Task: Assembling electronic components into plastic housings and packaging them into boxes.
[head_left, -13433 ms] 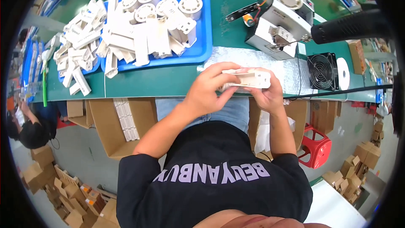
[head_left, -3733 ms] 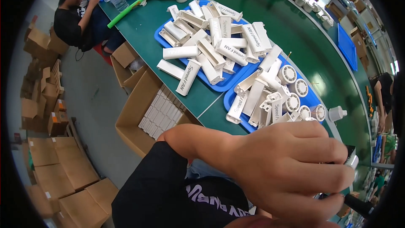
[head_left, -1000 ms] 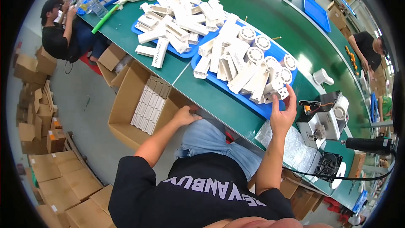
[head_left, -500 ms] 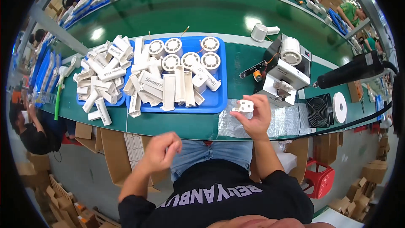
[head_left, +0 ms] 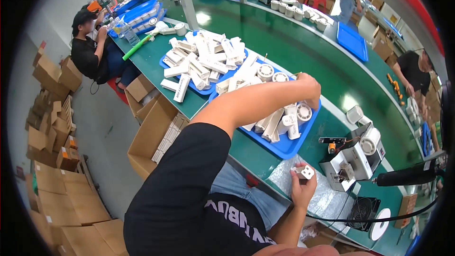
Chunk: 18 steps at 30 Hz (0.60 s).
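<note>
My right hand holds a small white plastic part above a grey mat at the green bench's near edge. My left arm stretches across to a blue tray that holds several white tubes and round white parts. My left hand hangs over the tray's far side with its fingers curled downward. Its palm is hidden, so I cannot tell whether anything is in it.
A second blue tray of white tubes lies further left. A white machine, a small black fan and a black handled tool stand at the right. An open cardboard box sits below the bench. One person sits at left, another works at right.
My left hand has risen from near my lap and reached out over the blue tray. My right hand still holds the small white part. The view has swung round.
</note>
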Each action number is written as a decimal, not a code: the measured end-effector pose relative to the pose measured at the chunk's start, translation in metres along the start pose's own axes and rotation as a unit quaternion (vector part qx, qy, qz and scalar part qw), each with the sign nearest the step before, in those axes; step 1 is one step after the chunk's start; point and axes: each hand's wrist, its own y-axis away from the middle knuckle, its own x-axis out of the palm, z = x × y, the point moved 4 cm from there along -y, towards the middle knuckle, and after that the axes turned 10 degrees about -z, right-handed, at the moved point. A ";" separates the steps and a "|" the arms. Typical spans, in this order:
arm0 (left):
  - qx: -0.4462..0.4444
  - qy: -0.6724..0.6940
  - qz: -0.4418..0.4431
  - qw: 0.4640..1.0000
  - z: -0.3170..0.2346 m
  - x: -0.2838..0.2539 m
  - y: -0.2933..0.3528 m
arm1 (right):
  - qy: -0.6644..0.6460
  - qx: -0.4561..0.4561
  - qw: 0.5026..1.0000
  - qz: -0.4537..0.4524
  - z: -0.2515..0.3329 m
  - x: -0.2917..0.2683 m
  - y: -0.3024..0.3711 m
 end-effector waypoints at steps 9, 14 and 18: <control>0.010 0.246 -0.117 0.962 0.065 0.013 -0.043 | 0.026 -0.053 0.998 0.003 0.002 -0.002 -0.009; 0.067 0.498 -0.230 0.834 0.104 -0.024 0.013 | 0.075 -0.100 0.992 -0.002 0.009 0.001 -0.013; 0.074 0.761 -0.201 0.612 0.098 -0.037 0.063 | 0.093 -0.054 0.994 -0.023 0.003 -0.006 -0.010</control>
